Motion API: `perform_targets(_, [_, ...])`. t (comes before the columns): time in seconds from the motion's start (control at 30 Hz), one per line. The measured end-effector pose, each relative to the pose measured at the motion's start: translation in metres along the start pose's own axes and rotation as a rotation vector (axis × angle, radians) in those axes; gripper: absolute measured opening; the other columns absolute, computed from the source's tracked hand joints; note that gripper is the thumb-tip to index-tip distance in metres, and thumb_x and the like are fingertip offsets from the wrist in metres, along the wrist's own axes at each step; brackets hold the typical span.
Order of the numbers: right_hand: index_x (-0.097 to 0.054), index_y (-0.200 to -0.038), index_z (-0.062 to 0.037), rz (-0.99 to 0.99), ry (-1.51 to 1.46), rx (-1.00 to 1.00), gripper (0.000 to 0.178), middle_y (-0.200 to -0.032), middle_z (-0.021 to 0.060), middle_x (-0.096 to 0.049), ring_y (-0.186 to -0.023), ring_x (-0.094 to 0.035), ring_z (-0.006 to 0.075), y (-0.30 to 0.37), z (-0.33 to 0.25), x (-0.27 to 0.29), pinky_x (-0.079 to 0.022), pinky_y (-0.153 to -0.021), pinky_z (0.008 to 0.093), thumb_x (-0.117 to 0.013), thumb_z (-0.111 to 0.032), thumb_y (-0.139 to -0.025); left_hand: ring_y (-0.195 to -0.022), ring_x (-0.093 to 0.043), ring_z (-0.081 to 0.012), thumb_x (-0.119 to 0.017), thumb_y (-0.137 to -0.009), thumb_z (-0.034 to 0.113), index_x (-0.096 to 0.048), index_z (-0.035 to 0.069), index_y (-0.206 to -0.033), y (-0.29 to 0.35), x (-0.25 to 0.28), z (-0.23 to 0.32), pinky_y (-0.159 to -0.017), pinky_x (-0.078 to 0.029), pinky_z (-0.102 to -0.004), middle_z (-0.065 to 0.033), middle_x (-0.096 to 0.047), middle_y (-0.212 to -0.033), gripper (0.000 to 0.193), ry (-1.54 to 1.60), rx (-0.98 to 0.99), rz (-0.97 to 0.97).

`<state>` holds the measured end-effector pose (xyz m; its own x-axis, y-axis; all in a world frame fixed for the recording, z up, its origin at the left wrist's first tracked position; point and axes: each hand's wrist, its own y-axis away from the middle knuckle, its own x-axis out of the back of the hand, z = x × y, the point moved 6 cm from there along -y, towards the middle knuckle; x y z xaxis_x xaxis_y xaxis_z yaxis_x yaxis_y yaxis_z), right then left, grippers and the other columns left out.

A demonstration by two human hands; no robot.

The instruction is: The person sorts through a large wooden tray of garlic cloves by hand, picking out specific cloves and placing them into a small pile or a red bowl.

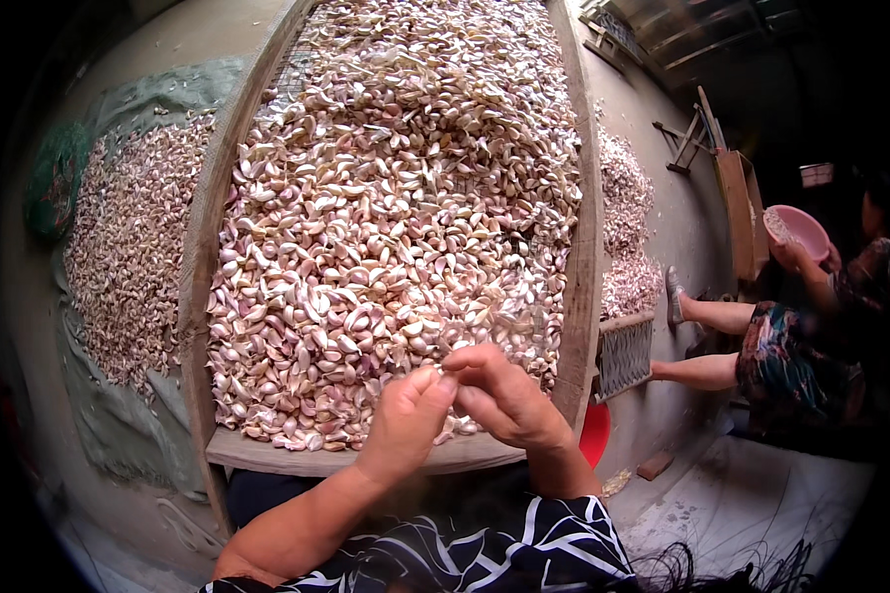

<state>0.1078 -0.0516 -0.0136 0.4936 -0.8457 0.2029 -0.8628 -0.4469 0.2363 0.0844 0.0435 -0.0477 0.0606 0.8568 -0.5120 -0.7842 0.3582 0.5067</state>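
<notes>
Loose garlic cloves (386, 237), whitish with pink and purple skins, lie in a thick layer inside a long wooden-framed tray (587, 257) in front of me. Over its near end, my left hand (407, 415) and my right hand (509, 400) meet at the fingertips. Both hands are closed in a pinch, thumbs and forefingers close together. Whatever sits between the fingertips is too small and too covered to make out. Cloves lie just beyond and below the hands.
More cloves (138, 237) cover a green-grey sheet (129, 425) on the left, beside a green mesh bag (57, 178). Right of the tray are another clove pile (625, 217), a rack (624, 358), a red container (595, 433) and a person holding a pink basin (803, 229).
</notes>
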Motion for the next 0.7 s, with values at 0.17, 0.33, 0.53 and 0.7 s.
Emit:
perform_targets(0.17, [-0.041,-0.107,-0.0006,0.002,-0.022,0.032,0.024,-0.089,0.0132,-0.052,-0.081,-0.054,0.0201,-0.004,-0.001,-0.006,-0.042,-0.069,0.0279,-0.041,-0.008,-0.084,-0.04,-0.026,-0.0017,-0.043,-0.084,0.026,-0.049,0.004,-0.09,-0.006,0.001,-0.004,-0.036,-0.02,-0.0163,0.0063,-0.034,-0.053,0.023,0.139,-0.023,-0.022])
perform_targets(0.33, [-0.044,-0.108,-0.0004,0.027,-0.126,0.013,0.026,-0.087,0.0035,-0.046,-0.072,-0.045,0.007,-0.009,0.007,-0.001,-0.038,-0.064,0.0196,-0.041,-0.011,-0.085,-0.04,-0.026,-0.0043,-0.041,-0.085,0.025,-0.039,0.009,-0.071,-0.006,-0.002,-0.007,-0.036,-0.021,-0.0178,0.004,-0.031,-0.052,0.022,0.176,-0.066,-0.014])
perform_targets(0.53, [-0.05,-0.104,-0.0035,0.164,0.77,0.06,0.027,-0.095,0.0133,-0.053,-0.085,-0.052,0.0178,-0.023,0.037,0.048,-0.043,-0.07,0.0301,-0.051,-0.014,-0.079,-0.041,-0.03,-0.0104,-0.036,-0.087,0.028,-0.034,0.011,-0.065,-0.011,-0.002,-0.025,-0.037,-0.025,-0.0214,0.0001,-0.033,-0.051,0.029,0.505,0.14,0.016])
perform_targets(0.7, [-0.046,-0.104,-0.0035,0.786,0.917,-0.17,0.036,-0.09,0.0184,-0.049,-0.081,-0.052,0.0322,-0.044,0.088,0.162,-0.044,-0.069,0.0387,-0.058,-0.022,-0.075,-0.045,-0.035,-0.0119,-0.04,-0.086,0.028,-0.04,0.01,-0.068,-0.013,-0.002,-0.029,-0.04,-0.029,-0.0238,-0.0013,-0.038,-0.054,0.026,0.557,0.211,0.034])
